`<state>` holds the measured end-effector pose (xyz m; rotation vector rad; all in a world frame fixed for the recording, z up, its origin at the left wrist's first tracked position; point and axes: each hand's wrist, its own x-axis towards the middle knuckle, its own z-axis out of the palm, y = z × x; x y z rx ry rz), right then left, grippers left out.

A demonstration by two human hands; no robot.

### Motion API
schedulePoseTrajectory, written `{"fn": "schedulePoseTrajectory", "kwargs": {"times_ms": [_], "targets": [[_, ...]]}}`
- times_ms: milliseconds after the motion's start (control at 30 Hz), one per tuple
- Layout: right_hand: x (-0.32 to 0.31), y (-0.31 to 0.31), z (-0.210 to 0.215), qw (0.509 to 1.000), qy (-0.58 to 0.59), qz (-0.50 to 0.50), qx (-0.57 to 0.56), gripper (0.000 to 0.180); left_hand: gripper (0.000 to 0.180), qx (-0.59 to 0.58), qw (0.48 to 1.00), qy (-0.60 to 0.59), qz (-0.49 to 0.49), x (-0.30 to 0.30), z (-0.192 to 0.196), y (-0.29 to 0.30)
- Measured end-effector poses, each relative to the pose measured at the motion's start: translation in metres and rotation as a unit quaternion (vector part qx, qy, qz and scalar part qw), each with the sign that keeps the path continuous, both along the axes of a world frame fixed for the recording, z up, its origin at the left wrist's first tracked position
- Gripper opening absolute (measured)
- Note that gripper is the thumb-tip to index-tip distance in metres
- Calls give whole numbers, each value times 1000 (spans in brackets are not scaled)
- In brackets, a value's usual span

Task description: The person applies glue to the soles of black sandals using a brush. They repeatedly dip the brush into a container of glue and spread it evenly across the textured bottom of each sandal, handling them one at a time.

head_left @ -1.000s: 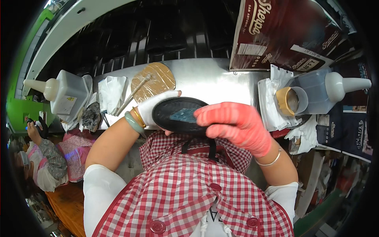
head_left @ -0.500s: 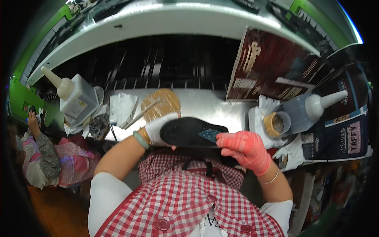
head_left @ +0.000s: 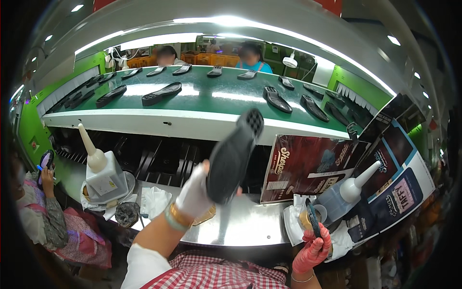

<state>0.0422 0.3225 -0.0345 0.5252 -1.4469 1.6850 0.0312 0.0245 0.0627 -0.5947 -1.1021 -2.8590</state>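
My left hand [head_left: 193,193], in a white glove, grips a black shoe sole [head_left: 228,168]. The sole is raised and tilted over the bench, its far end in front of the conveyor's white edge. Part of the fingers is hidden behind it. Lower right, my right hand [head_left: 314,251] wears a pinkish-red glove and is closed on a slim dark brush [head_left: 313,217] with a bluish tint, held upright. Beside that brush stand a small clear cup [head_left: 319,212] with a tan band and a squeeze bottle [head_left: 332,198] with a white nozzle.
Several soles [head_left: 162,94] lie on the green conveyor belt [head_left: 219,91] ahead. Printed cardboard [head_left: 308,166] stands at the right. Another white-topped bottle [head_left: 103,180] and crumpled paper [head_left: 155,202] sit left. A co-worker [head_left: 48,226] is at far left; two people are beyond the belt.
My left hand has lifted the sole up and forward toward the conveyor. My right hand has drawn the brush off the sole, down and right beside the cup. The view has tipped up.
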Motion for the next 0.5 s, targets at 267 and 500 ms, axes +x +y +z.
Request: {"fn": "schedulePoseTrajectory", "kwargs": {"times_ms": [267, 500], "targets": [[9, -22, 6, 999, -40, -2, 12, 31, 52, -15, 991, -107, 78, -123, 42, -26], [10, -7, -10, 986, -166, -19, 13, 25, 33, -598, 345, 194, 697, -127, 66, -170]]}}
